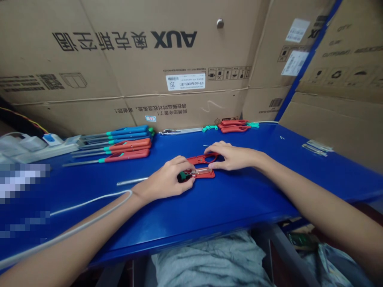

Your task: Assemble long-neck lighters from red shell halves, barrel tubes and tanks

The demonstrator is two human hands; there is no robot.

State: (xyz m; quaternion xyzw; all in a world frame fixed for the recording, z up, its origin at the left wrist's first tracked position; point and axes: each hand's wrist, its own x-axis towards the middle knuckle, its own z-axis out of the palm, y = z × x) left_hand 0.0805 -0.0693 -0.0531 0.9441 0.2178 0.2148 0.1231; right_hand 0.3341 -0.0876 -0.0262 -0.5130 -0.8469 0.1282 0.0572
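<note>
In the head view, a long-nosed lighter lies opened up on the blue table. Its lower red casing half (204, 174) carries a clear fuel tank, with a metal tube (131, 181) pointing left. My left hand (172, 179) is closed around this half near a dark green and black part, hiding some of the inside. Just behind lies the other red casing half (197, 160), which has an oval handle opening. My right hand (226, 155) curls over its right end, the thumb close to the tank. A thin light rod shows by the right fingertips.
Blue and red lighters (128, 154) are stacked at the back left beside a power strip (50, 149). Red handle pieces (235, 126), green parts (210, 128) and metal tubes (182, 130) lie along the cardboard wall (143, 67). Thin strips (317, 147) lie right. A white cable (89, 197) crosses my left forearm.
</note>
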